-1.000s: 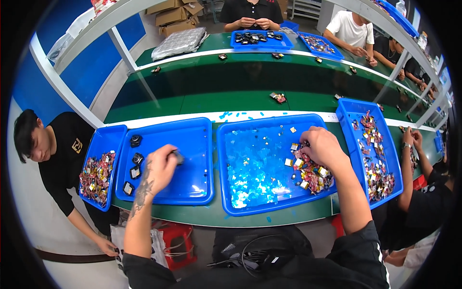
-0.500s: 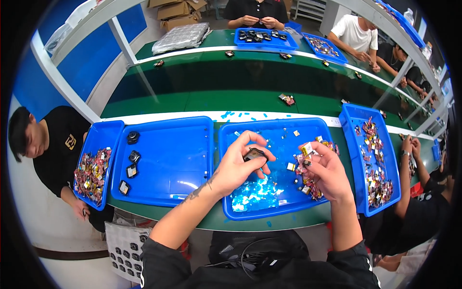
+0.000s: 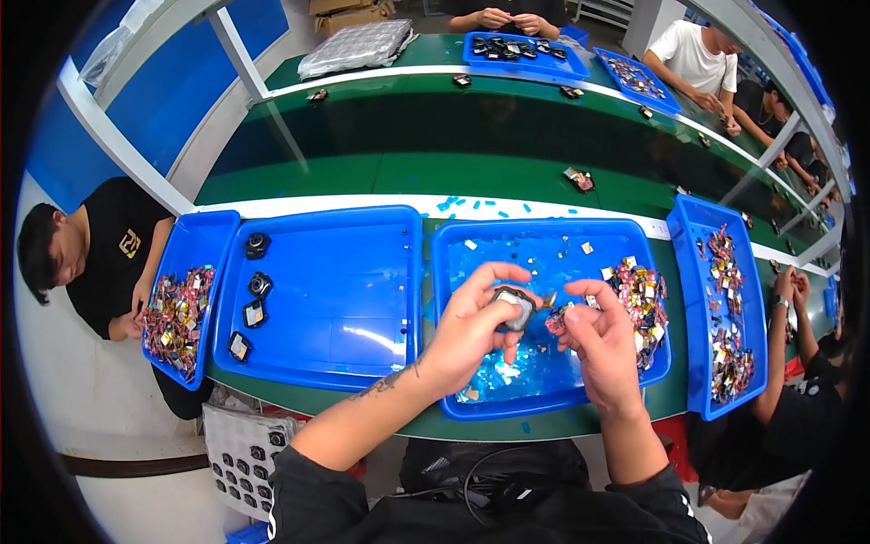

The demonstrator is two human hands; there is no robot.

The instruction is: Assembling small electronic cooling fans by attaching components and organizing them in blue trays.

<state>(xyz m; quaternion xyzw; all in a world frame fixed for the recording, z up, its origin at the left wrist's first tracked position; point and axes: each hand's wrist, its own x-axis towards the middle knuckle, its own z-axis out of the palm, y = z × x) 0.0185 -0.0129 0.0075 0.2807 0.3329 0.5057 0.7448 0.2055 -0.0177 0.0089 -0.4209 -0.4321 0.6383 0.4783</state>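
Note:
My left hand (image 3: 464, 343) is closed around a small black device housing (image 3: 518, 310), whose pale grey face is turned up. Close beside it, my right hand (image 3: 605, 352) pinches a small component with reddish wires (image 3: 557, 319); its exact kind is unclear. Both hands are over a blue tray (image 3: 544, 407) strewn with shiny blue film scraps. Heaped along that tray's right side are small wired parts (image 3: 645, 299) in white, yellow and red, partly hidden by my right hand.
To the left, a blue tray (image 3: 335, 358) holds several black camera-like devices (image 3: 257, 245). Narrow blue bins (image 3: 201, 231) (image 3: 696, 363) of wired parts flank both trays. Beyond a white rail (image 3: 344, 207) runs a green conveyor (image 3: 408, 177) carrying scattered pieces. Co-workers sit left, right and across.
My right hand has come closer to the housing, and the white and yellow part seen in its fingers no longer shows there. The housing's pale face has turned up. The whole view has shifted slightly.

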